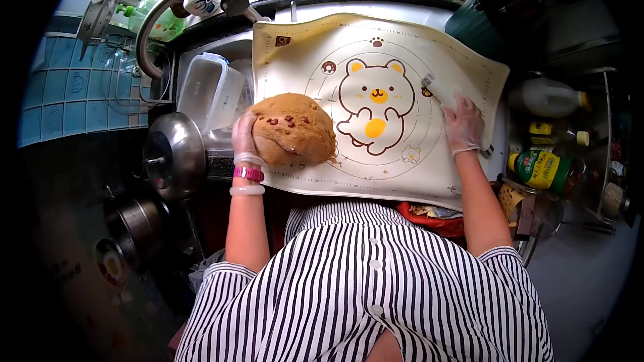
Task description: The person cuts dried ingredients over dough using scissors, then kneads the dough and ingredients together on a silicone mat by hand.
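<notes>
A large brown lump of dough (290, 127) with reddish bits on top rests at the left part of a cream mat (402, 181) printed with a bear. My left hand (245, 139), in a clear glove, is against the dough's left side; its fingers are partly hidden by the dough. On the mat's right side my right hand (463, 125), also gloved, lies with its fingers apart and holds nothing. A small light-coloured object (428, 81) lies on the mat near the fingertips of my right hand.
Left of the mat are a clear plastic container (209, 90) and a metal lid (176, 155). A curved faucet (144, 40) stands at the upper left. Bottles, one with a green label (542, 169), stand on the right. A metal pot (137, 222) is at lower left.
</notes>
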Motion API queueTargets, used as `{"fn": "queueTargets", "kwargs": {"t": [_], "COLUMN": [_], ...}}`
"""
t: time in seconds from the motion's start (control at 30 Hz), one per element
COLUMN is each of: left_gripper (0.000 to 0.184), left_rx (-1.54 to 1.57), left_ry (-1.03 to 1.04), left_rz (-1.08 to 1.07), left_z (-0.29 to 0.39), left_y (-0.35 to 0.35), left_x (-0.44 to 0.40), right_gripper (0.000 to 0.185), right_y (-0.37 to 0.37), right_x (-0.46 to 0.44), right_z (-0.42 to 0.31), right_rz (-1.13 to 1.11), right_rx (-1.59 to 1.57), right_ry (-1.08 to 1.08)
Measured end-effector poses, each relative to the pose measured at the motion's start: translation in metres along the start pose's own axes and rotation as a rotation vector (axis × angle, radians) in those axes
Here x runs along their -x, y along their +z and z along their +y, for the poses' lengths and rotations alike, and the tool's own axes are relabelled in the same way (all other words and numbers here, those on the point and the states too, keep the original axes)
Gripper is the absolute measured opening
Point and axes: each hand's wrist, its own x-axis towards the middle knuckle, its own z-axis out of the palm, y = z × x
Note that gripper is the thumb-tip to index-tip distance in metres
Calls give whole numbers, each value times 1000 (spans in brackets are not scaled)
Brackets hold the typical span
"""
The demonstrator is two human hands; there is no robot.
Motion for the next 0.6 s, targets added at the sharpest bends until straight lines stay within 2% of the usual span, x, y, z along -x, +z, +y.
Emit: {"fn": "queueTargets", "kwargs": {"t": [0.03,0.1,0.2,0.3,0.37,0.43,0.5,0.53,0.6], "left_gripper": [40,41,41,40,39,40,41,40,40], "left_rx": [-1,332,299,284,473,522,689,725,720], "left_ry": [6,-329,-259,-182,-249,-225,-330,-325,-296], "left_rz": [1,-26,-15,-22,4,-25,-78,-134,-114], "left_z": [2,7,14,55,81,95,108,111,117], "left_y": [-2,-5,-6,22,35,32,31,28,26], "left_x": [7,19,27,67,90,99,108,107,110], "right_gripper": [50,50,50,53,57,60,62,63,64], "right_y": [-1,-2,0,7,8,11,12,13,11], "right_x": [-1,0,3,11,18,25,31,33,36], "right_z": [0,1,0,-1,-4,-6,-8,-8,-8], "right_rz": [-3,-6,7,38,64,84,103,94,93], "right_rx": [2,3,6,29,77,75,74,68,58], "right_ry": [1,-5,-23,-36,-61,-75,-87,-88,-94]}}
